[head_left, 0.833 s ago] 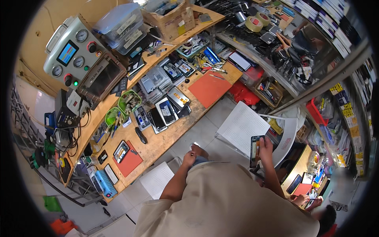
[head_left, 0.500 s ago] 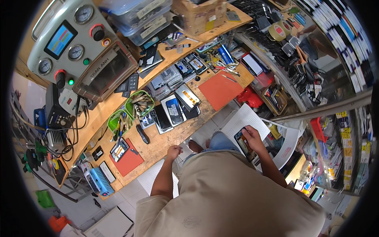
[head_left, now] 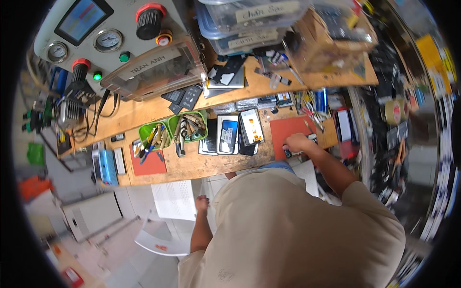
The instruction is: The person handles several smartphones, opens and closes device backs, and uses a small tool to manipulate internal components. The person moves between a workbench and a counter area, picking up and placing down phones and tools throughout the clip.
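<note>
Over the right red mat [head_left: 281, 134] on the bench, my right hand [head_left: 298, 142] has its fingers closed round a phone [head_left: 288, 153]. The hand covers most of that phone, and a dark edge shows below the fingers; I cannot tell whether it rests on the mat. My left hand [head_left: 202, 204] hangs low beside my body, near a white perforated chair [head_left: 173, 199]. Its fingers are loosely curled, with nothing visible in them. To the left of the mat lie a phone with a blue-black face [head_left: 228, 136] and an opened device with orange strips [head_left: 252, 127].
Two green baskets of tools [head_left: 194, 136] stand on the bench, with another red mat [head_left: 149, 165] to their left. Behind, a grey machine with gauges [head_left: 129, 43], clear plastic boxes [head_left: 254, 19] and a cardboard box [head_left: 319, 48] occupy the upper shelf.
My right hand has carried the phone from beside my body forward onto the right red mat. The view has turned and come nearer the bench. My left hand has dropped lower, away from the bench edge.
</note>
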Available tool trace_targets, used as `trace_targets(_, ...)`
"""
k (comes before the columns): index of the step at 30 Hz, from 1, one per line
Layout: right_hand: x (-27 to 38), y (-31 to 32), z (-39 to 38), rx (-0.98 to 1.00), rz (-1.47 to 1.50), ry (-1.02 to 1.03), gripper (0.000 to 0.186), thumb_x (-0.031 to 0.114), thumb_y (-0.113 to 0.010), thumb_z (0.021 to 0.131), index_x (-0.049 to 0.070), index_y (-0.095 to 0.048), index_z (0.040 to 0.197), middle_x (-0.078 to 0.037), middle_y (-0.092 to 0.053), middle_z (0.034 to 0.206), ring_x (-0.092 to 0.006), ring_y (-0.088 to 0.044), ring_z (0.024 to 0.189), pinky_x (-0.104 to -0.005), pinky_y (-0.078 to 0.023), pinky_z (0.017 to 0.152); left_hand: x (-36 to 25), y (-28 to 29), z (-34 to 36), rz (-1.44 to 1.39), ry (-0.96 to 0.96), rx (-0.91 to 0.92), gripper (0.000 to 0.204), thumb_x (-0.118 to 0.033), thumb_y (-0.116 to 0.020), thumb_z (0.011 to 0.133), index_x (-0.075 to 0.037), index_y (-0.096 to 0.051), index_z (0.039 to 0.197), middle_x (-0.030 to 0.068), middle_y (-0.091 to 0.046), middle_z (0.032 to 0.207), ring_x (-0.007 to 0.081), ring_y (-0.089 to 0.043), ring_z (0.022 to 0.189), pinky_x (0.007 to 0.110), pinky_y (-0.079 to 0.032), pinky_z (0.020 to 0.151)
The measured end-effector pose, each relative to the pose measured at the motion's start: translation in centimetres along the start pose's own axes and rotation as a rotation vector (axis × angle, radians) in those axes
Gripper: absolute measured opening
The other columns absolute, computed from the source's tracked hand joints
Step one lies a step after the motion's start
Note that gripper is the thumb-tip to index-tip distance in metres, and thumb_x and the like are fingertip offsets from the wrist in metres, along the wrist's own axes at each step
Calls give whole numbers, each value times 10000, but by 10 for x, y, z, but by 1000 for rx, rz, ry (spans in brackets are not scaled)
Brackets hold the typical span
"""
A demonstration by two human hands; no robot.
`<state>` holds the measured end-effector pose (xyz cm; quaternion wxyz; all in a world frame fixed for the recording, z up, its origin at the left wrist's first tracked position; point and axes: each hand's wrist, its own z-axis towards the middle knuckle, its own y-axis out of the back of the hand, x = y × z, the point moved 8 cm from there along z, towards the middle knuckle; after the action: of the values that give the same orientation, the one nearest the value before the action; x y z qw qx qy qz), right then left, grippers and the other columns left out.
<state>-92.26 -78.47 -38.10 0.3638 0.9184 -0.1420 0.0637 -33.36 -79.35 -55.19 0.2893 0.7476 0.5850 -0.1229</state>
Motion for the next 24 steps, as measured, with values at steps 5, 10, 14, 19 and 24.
trace_targets(5,7,-8,54,288,-514,304,400,476,-698,847,137,-761,1050,-63,-736,1088,-250,-660,1089,-471,-432,944,68,-44,-63,-343,233,-427,183,-96,-529,866,20,-625,971,153,-649,716,199,-592,523,332,-452,426)
trace_targets(10,20,-20,60,180,-581,438,373,418,-729,796,116,-767,1012,-79,-732,1069,-279,-626,1099,-445,-383,971,23,-122,-115,582,-166,-237,226,-174,-608,907,-14,-651,1061,111,-682,778,221,-646,704,334,-532,620)
trace_targets(14,17,-4,37,-98,-434,507,341,358,-728,776,69,-766,954,-111,-723,1063,-300,-597,1122,-449,-381,972,46,-119,-146,-303,113,-336,201,-196,-616,932,-32,-678,1031,93,-685,798,181,-630,678,315,-531,640)
trace_targets(19,18,-5,16,-61,-377,501,328,361,-711,797,43,-755,861,-161,-726,954,-326,-652,1016,-455,-413,963,45,-128,-126,61,-52,-271,176,-163,-608,922,-42,-688,1021,81,-689,803,170,-628,678,305,-508,627)
trace_targets(24,49,-30,11,-68,-123,355,328,346,-680,831,24,-737,856,-205,-714,881,-377,-688,905,-500,-504,874,41,-107,-101,-132,-15,-128,179,-138,-585,929,-51,-664,1064,83,-697,850,147,-637,711,288,-507,613)
